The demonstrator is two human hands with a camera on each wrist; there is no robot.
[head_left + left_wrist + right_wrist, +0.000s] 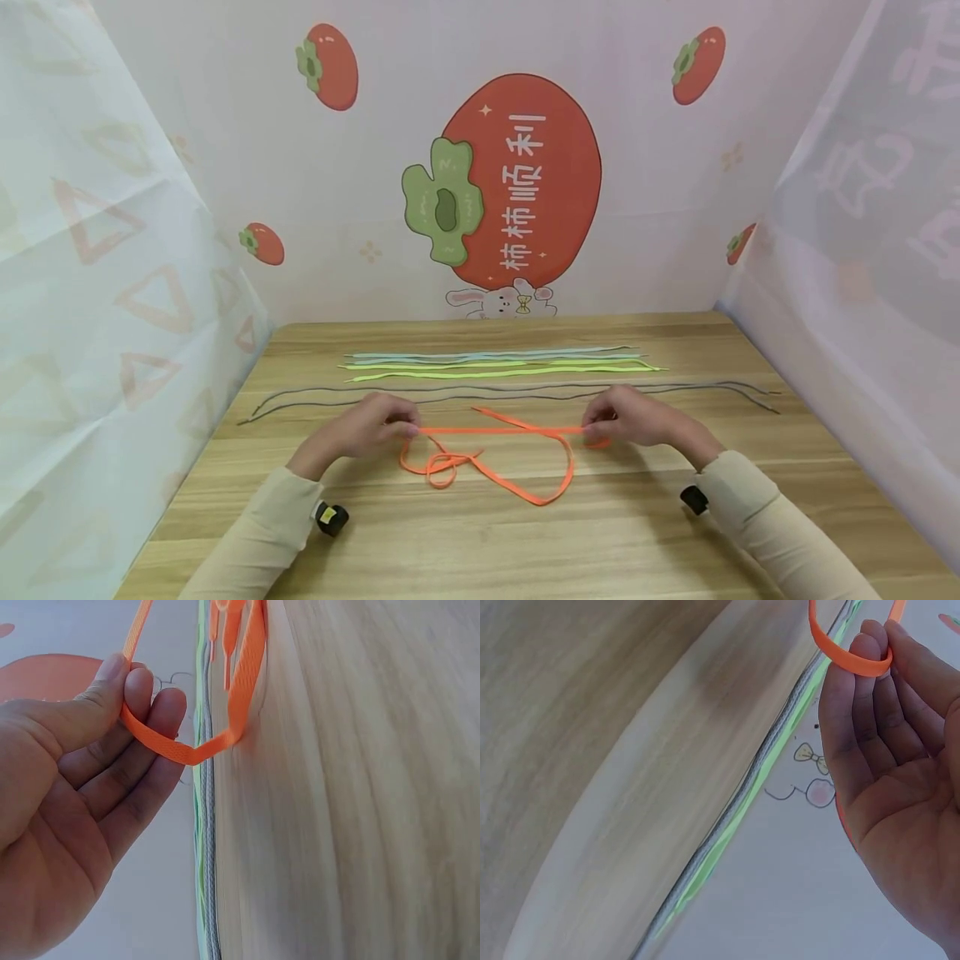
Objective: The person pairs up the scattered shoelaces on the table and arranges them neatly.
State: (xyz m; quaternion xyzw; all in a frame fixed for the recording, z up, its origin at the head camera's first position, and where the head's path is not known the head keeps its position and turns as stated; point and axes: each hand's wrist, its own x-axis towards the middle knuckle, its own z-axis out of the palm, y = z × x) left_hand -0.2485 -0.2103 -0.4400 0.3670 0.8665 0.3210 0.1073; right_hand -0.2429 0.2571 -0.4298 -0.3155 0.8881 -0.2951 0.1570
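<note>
An orange flat shoelace (pixel 495 431) runs straight between my two hands in the head view. My left hand (pixel 382 425) pinches it between thumb and index finger, and in the left wrist view the lace (pixel 157 741) loops down across the other fingers. At the other end of the taut stretch, my right hand (pixel 626 417) pinches the lace too; the right wrist view shows a curve of it (pixel 847 660) passing over the fingertips. Slack lace lies in loops on the table in front of the hands, with a small tangle toward the left. One tipped end points up-left.
Behind the hands, grey laces (pixel 480 389) stretch across the wooden table (pixel 480 550). Farther back lie yellow-green laces (pixel 465 372) and light blue laces (pixel 480 356), roughly parallel. A printed cloth (pixel 645 275) stands behind the table, with white sheets at both sides.
</note>
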